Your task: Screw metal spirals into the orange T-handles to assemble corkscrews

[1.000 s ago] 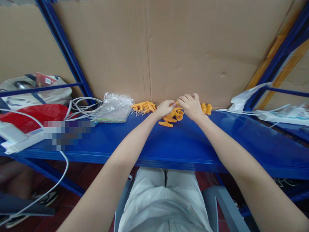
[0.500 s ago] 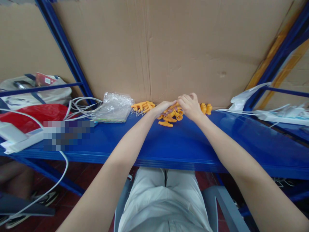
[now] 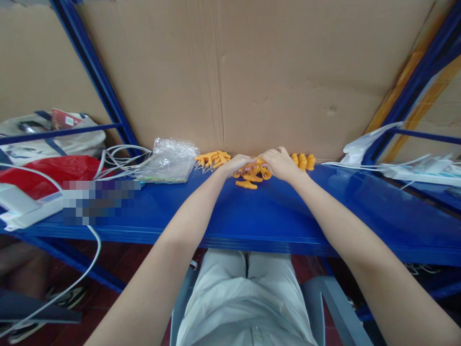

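Note:
My left hand and my right hand almost meet over a small heap at the back of the blue shelf. Closed fingers of both hands are on an orange plastic piece, partly hidden by them. Below it lie more orange parts, among them a cup-like piece and a curved, branch-shaped piece. Left of my left hand is a pile of orange branch-shaped pieces with small metal chains. Several rounded orange pieces stand upright just right of my right hand.
Clear plastic bags lie left of the pile, beside white cables, a red bag and a white power strip. Cardboard walls the back. White plastic packaging sits at right. The blue shelf's front edge is near my lap.
My right hand has shifted slightly left and down, uncovering more of the upright orange pieces. My left hand has also dropped a little. Both stay closed together over the heap.

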Demonstrator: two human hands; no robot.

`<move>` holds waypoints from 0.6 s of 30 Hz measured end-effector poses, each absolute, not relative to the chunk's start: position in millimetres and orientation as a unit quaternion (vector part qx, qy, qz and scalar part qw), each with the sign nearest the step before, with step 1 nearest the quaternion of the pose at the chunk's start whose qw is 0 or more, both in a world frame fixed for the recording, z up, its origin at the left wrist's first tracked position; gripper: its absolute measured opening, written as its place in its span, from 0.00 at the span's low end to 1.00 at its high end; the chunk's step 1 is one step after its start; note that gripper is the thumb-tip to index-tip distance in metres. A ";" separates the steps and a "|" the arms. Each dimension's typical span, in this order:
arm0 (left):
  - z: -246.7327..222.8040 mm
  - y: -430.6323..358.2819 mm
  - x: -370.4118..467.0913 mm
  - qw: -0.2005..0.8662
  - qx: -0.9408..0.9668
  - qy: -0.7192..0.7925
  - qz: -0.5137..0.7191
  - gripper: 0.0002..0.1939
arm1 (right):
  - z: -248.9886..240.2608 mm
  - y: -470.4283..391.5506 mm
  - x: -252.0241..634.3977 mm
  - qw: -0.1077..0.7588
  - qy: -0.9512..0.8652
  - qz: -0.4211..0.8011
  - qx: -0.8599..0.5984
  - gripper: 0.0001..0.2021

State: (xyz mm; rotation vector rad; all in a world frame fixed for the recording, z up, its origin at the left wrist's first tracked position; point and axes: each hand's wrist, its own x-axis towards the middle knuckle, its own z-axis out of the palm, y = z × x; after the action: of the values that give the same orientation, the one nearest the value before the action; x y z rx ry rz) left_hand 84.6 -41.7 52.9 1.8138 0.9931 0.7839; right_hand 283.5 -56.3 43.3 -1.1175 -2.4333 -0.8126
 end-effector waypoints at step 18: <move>54.2 -35.6 75.5 0.419 0.697 0.404 0.419 0.15 | 34.4 -21.6 359.0 0.398 -0.673 -0.292 -0.551 0.15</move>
State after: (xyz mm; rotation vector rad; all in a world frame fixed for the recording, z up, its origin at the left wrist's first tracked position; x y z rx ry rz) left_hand 75.5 -35.6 54.2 1.7467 1.0137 1.0518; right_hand 359.0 -21.6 34.4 -1.3957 -1.7031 -0.7400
